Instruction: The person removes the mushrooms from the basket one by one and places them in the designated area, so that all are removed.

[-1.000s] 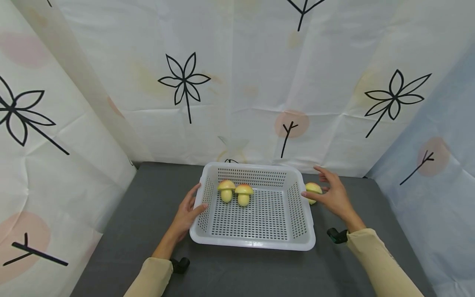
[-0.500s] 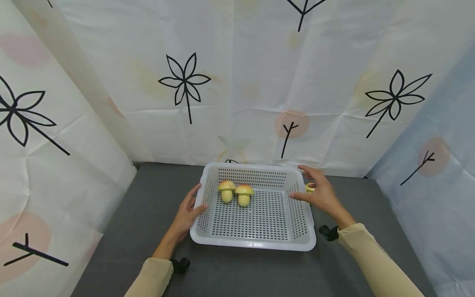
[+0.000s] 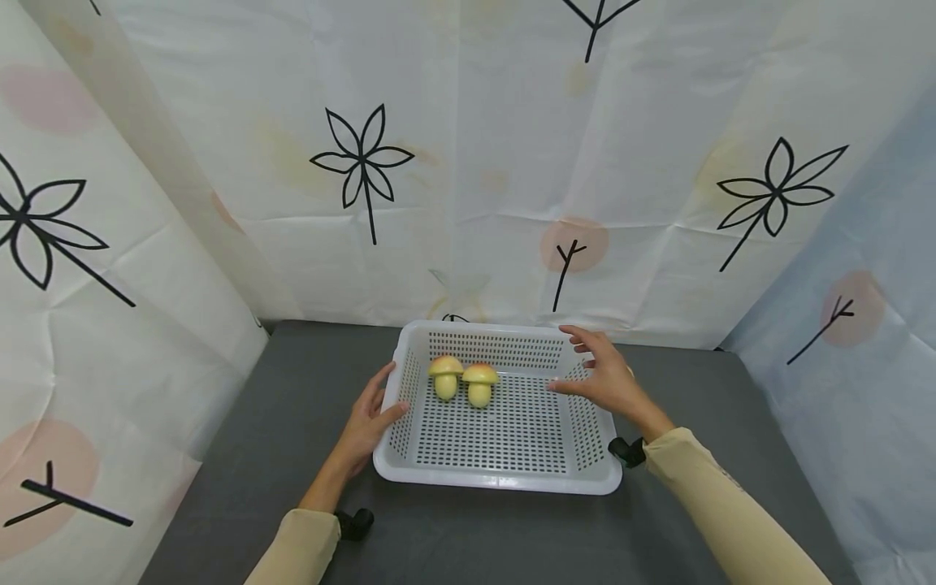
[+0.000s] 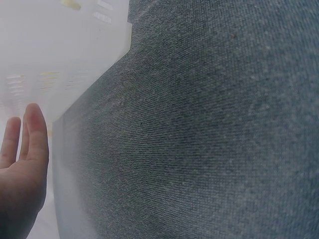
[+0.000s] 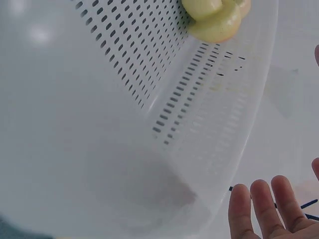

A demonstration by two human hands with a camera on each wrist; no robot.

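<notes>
A white perforated plastic basket (image 3: pixel 497 479) stands on the dark table. Two toy mushrooms with yellow-orange caps lie inside, the left mushroom (image 3: pixel 445 380) beside the right mushroom (image 3: pixel 479 387). My left hand (image 3: pixel 363 426) holds the basket's left rim, thumb over the edge and fingers along the outside. Over the basket's right side hovers my right hand (image 3: pixel 613 382), thumb and fingers spread and nothing between them. In the right wrist view its fingers (image 5: pixel 269 209) are extended beside the basket wall. Only a yellow sliver shows behind the right hand, where a third mushroom lay.
The dark grey table (image 3: pixel 468 536) surrounds the basket. A white patterned cloth (image 3: pixel 475 162) hangs behind it, with more cloth at both sides. A thin black wire (image 3: pixel 455 316) pokes up at the back edge.
My right hand has moved left from beside the third mushroom to over the basket's right part, now covering nearly all of that mushroom. Left hand and basket stay in place.
</notes>
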